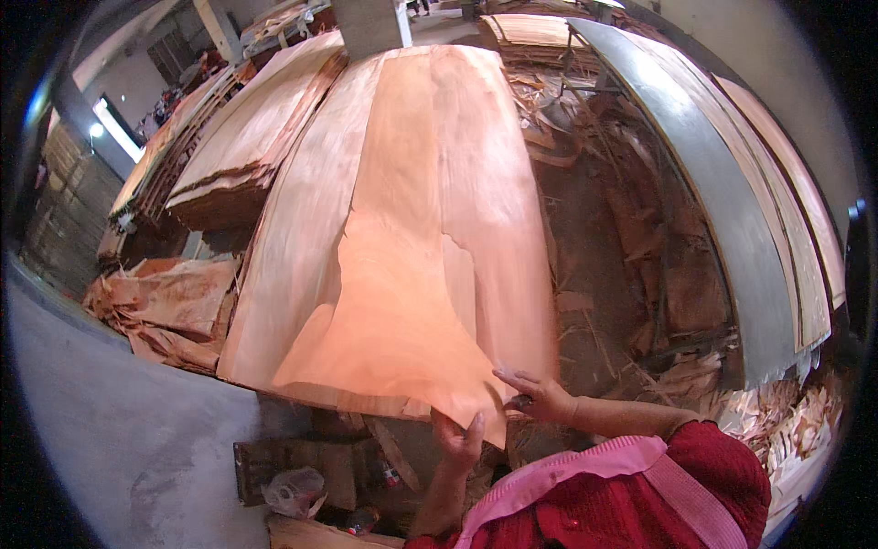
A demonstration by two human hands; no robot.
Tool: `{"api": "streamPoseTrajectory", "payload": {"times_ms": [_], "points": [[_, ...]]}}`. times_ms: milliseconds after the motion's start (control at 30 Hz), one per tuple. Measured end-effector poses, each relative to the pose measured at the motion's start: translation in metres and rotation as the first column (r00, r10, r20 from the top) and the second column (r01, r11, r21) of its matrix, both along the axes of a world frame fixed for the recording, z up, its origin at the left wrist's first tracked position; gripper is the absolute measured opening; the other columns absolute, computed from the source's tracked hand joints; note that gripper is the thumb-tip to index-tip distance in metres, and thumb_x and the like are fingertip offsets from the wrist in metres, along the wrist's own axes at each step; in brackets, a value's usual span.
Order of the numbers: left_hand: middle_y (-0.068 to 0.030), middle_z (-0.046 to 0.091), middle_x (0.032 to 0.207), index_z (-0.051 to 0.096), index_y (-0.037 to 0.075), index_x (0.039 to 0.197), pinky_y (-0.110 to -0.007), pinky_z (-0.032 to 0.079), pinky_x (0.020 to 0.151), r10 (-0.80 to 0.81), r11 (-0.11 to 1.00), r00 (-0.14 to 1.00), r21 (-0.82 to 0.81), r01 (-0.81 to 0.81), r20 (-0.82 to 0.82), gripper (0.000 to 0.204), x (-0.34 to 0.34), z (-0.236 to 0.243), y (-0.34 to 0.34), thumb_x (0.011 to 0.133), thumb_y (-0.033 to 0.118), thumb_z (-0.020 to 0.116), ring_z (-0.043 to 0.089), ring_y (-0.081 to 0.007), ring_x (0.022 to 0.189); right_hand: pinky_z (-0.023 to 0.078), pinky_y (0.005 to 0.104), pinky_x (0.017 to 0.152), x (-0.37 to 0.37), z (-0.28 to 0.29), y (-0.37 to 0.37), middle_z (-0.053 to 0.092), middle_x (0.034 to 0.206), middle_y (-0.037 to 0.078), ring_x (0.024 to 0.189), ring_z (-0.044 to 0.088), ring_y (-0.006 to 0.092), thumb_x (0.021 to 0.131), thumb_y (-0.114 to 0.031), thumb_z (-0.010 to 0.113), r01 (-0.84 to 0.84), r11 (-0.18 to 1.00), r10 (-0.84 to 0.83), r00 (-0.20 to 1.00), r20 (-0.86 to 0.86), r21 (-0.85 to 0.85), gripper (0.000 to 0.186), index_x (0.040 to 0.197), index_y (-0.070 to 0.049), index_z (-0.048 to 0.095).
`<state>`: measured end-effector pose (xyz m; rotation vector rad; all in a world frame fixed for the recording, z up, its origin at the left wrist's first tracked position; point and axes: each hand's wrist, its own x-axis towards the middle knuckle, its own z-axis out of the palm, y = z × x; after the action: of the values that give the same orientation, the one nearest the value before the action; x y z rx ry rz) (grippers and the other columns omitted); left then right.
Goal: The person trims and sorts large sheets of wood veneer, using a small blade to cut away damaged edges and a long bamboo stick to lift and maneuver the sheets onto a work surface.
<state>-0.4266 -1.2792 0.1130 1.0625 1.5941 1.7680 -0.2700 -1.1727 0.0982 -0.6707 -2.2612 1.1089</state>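
A thin orange wood veneer sheet (393,302) lies lengthwise over paler veneer sheets (494,238) on a long stack. Its near end flares wide, and the near right corner is lifted and bent. My left hand (460,437) pinches that corner at the stack's near edge, thumb on top and the other fingers hidden beneath the sheet. Just to the right, my right hand (541,399) has its fingers stretched out and apart beside the bent corner. Its fingertips are at the sheet's right edge; I cannot tell how firmly they touch it.
More veneer stacks (247,137) stand to the left. A long grey board (700,156) runs along the right. Scraps (777,425) litter the lower right, and torn sheets (174,297) sag at the left. A pillar (373,26) rises behind. Below sits a clear plastic bag (294,491).
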Motion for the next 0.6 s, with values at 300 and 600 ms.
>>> {"api": "streamPoseTrajectory", "payload": {"times_ms": [300,600], "points": [[-0.0163,0.038,0.118,0.017,-0.001,0.126,-0.038,0.038,0.088,-0.192,0.960,0.965,0.238,0.147,0.179,0.073,0.176,0.114,0.077,0.069,0.010,0.061,0.043,-0.0240,0.106,0.050,0.0267,0.070,0.154,0.066,0.083,0.057,0.102,0.013,0.084,0.059,0.0199,0.068,0.000,0.064,0.064,0.992,-0.036,0.970,-0.239,0.110,0.046,0.112,-0.004,0.051],[-0.0143,0.019,0.136,0.015,0.012,0.134,-0.052,0.030,0.093,-0.219,0.950,0.710,-0.019,0.311,0.669,0.072,0.251,-0.003,0.213,0.082,0.056,0.037,0.031,-0.0311,0.120,0.033,0.0230,0.046,0.364,0.076,0.133,0.043,0.054,0.000,0.045,0.038,0.0090,0.079,-0.014,0.056,0.340,0.520,-0.801,0.512,-0.310,-0.784,0.015,0.087,-0.003,0.059]]}}
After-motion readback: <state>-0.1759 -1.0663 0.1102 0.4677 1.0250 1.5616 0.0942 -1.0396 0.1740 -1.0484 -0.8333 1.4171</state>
